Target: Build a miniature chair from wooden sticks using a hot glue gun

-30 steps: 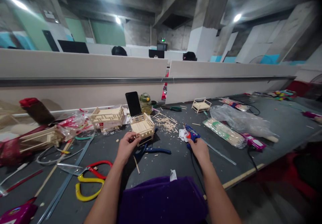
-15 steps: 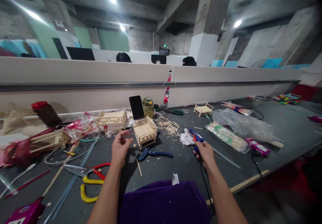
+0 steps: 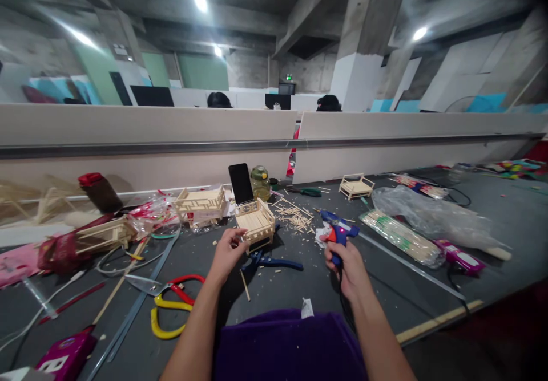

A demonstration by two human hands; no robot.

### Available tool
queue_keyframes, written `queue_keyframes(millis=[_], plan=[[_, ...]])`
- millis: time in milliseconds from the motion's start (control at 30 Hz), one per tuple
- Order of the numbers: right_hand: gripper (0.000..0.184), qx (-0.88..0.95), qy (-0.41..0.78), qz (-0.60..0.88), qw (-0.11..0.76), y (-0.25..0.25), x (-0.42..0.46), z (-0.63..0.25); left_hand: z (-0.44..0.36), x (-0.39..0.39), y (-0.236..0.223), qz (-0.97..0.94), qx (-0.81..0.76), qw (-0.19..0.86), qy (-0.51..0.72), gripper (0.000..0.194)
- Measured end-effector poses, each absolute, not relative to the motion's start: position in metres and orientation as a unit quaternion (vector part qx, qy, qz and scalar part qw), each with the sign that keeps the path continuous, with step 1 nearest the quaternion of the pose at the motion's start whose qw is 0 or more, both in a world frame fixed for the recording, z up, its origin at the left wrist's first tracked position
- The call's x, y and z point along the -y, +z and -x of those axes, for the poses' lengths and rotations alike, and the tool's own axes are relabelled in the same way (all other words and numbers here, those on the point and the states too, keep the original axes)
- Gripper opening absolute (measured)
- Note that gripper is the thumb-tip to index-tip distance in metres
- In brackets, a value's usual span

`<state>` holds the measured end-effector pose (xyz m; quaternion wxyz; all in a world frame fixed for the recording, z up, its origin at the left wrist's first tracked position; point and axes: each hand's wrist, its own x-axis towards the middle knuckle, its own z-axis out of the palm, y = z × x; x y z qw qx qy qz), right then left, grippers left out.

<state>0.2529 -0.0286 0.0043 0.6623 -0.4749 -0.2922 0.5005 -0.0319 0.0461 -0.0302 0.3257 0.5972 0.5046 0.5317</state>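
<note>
My right hand is wrapped round the handle of a blue hot glue gun with an orange trigger and a small red light. Its nozzle points left, over a crumpled white tissue. My left hand is at the front left corner of a miniature bed made of wooden sticks. Its thumb and forefinger are curved with a gap between them; whether they touch the bed I cannot tell. Blue-handled cutters lie just in front of the bed. Loose cut sticks are heaped to its right.
Red-and-yellow-handled scissors lie at left. Behind stand another stick bed, a phone and a green bottle. At right are a small stick bed, a bagged stick bundle and a purple power strip. Purple cloth is nearest me.
My right hand has lifted the glue gun off the tissue and tilted it up. My left hand drew back from the bed, then returned to its corner. The view has shifted slightly.
</note>
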Motion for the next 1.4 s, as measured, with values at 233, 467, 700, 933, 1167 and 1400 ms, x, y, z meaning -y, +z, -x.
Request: queue_keyframes(millis=[233,467,700,933,1167,1400], plan=[[0.047,0.334,0.555,0.457,0.61,-0.014,0.035,-0.182,0.026,-0.051,-0.036,-0.613,-0.502,0.304,0.529,0.015],[0.048,0.379,0.518,0.501,0.581,-0.034,0.038,-0.159,0.025,-0.051,-0.032,-0.63,-0.504,0.281,0.519,0.013],[0.047,0.424,0.505,0.515,0.548,-0.048,0.035,-0.153,0.024,-0.05,-0.03,-0.632,-0.495,0.292,0.52,0.016],[0.045,0.435,0.497,0.506,0.554,-0.048,0.031,-0.147,0.025,-0.05,-0.031,-0.629,-0.497,0.307,0.513,0.02],[0.045,0.438,0.513,0.496,0.547,-0.045,0.031,-0.147,0.027,-0.051,-0.034,-0.626,-0.489,0.309,0.522,0.019],[0.045,0.439,0.519,0.496,0.54,-0.042,0.03,-0.147,0.029,-0.055,-0.04,-0.63,-0.48,0.313,0.524,0.017]])
